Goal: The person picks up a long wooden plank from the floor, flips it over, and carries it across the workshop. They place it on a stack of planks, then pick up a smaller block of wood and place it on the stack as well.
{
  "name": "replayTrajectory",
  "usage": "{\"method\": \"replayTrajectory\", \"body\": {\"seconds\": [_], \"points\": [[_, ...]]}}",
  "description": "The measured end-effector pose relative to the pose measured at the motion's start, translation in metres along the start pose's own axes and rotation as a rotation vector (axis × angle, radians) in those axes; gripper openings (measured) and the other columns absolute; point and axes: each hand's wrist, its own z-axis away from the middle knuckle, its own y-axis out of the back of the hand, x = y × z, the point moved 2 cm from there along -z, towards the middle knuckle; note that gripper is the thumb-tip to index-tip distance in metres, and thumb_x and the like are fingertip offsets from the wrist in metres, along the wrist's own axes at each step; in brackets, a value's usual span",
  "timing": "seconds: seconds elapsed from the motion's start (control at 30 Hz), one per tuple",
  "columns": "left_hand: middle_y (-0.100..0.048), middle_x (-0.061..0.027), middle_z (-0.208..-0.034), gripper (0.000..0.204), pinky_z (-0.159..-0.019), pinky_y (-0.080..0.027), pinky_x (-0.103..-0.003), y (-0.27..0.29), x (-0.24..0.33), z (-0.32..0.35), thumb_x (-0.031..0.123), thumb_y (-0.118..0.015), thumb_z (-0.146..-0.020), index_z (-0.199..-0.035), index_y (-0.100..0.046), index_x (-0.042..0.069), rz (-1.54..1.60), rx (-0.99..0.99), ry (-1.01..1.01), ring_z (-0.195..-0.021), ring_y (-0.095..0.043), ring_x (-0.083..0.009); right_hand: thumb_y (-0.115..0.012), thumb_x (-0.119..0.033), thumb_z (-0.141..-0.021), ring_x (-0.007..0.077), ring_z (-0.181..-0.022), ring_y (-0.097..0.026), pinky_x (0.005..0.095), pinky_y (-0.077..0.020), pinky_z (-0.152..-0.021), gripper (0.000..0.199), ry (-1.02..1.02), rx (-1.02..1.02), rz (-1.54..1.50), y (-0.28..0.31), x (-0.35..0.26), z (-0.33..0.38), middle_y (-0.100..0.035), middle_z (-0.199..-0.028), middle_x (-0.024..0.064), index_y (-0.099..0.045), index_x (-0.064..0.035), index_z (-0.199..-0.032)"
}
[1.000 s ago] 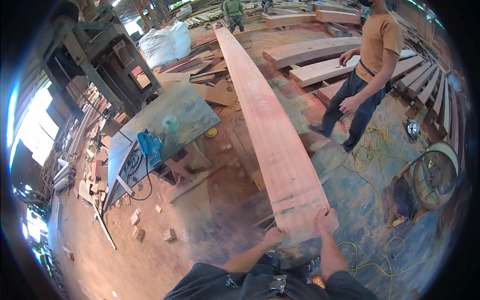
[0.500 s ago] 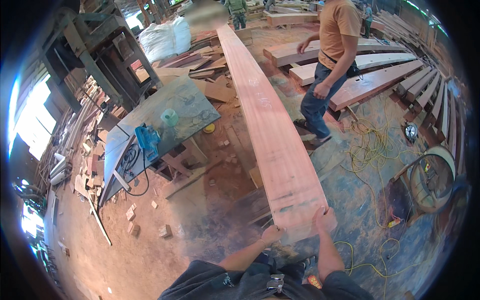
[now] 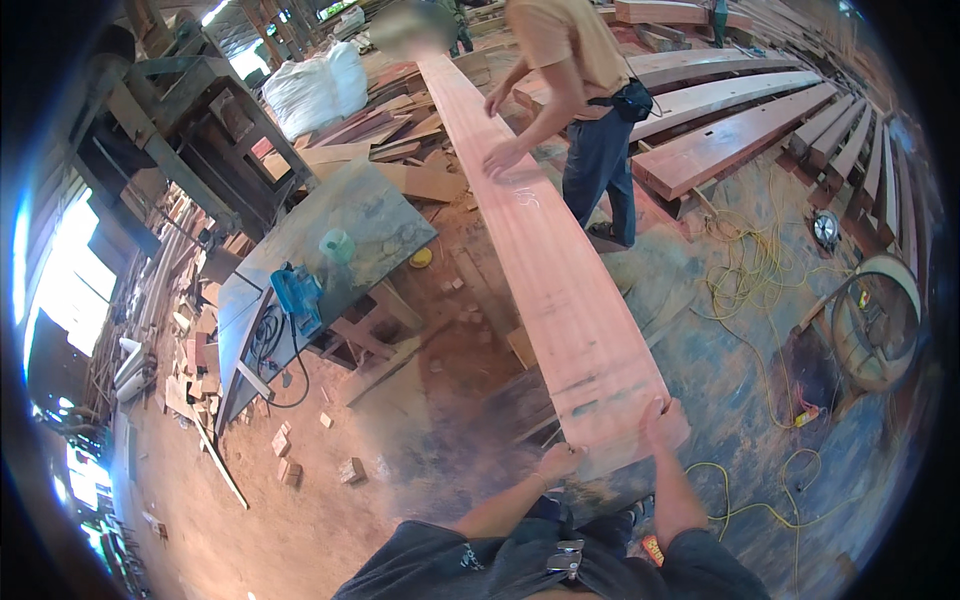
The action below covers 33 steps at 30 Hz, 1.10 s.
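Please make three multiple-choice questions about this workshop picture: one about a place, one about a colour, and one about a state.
1. Where does the blue power tool lie?
A. on the grey worktable
B. on the long plank
C. on the floor

2. What colour is the cable looped on the floor at the right?
A. red
B. yellow
C. white

3. How do the person's hands meet the long reddish plank?
A. both at its near end
B. only one touches it
C. neither touches it

Answers: 1 A, the tool rests on the tabletop. 2 B, the loops are yellow. 3 A, the left hand and right hand hold the near end.
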Motion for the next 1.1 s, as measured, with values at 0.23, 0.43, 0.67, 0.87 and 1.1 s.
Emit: {"method": "replayTrajectory", "body": {"seconds": [0.23,0.43,0.67,0.87,1.1], "points": [[-0.069,-0.0188,-0.078,0.060,-0.074,-0.052,-0.042,0.000,-0.001,-0.002,0.054,-0.057,-0.089,-0.087,-0.070,-0.005,0.049,-0.085,0.034,-0.078,-0.070,-0.0319,-0.055,-0.044,-0.090,0.0385,-0.084,-0.065,0.0533,-0.0488,-0.076,0.038,-0.010,-0.010,0.006,-0.002,0.002,-0.003,-0.066,-0.086,0.0156,-0.060,-0.0062,-0.088],[-0.069,-0.0220,-0.081,0.059,-0.079,-0.052,-0.044,0.002,0.003,0.003,0.051,-0.059,-0.089,-0.091,-0.069,-0.007,0.107,-0.118,0.064,-0.081,-0.070,-0.0341,-0.053,-0.045,-0.091,0.0375,-0.088,-0.065,0.0526,-0.0485,-0.078,0.040,-0.020,-0.033,0.043,-0.002,0.002,-0.004,-0.067,-0.092,0.0159,-0.060,-0.0062,-0.090],[-0.068,-0.0297,-0.103,0.064,-0.093,-0.050,-0.044,0.011,0.016,0.008,0.053,-0.057,-0.087,-0.107,-0.068,-0.008,-0.083,-0.103,0.030,-0.106,-0.065,-0.0425,-0.052,-0.045,-0.092,0.0382,-0.087,-0.065,0.0529,-0.0493,-0.076,0.041,-0.018,-0.065,0.024,-0.002,0.001,-0.003,-0.067,-0.093,0.0165,-0.060,-0.0057,-0.092],[-0.064,-0.0300,-0.118,0.068,-0.097,-0.047,-0.045,0.006,0.009,0.009,0.055,-0.054,-0.088,-0.115,-0.066,-0.007,-0.024,-0.019,0.078,-0.114,-0.061,-0.0420,-0.051,-0.047,-0.093,0.0418,-0.080,-0.065,0.0539,-0.0490,-0.073,0.043,0.006,-0.027,0.000,-0.003,0.002,-0.002,-0.066,-0.085,0.0190,-0.059,-0.0048,-0.085],[-0.038,-0.0198,-0.151,0.087,-0.104,-0.042,-0.049,0.058,-0.101,-0.029,0.068,-0.042,-0.094,-0.151,-0.029,0.004,1.368,0.763,0.289,-0.131,-0.044,-0.0366,-0.052,-0.045,-0.091,0.0410,-0.078,-0.064,0.0536,-0.0490,-0.071,0.041,-0.008,-0.024,0.024,-0.004,0.001,-0.003,-0.066,-0.084,0.0173,-0.060,-0.0058,-0.085]]}}
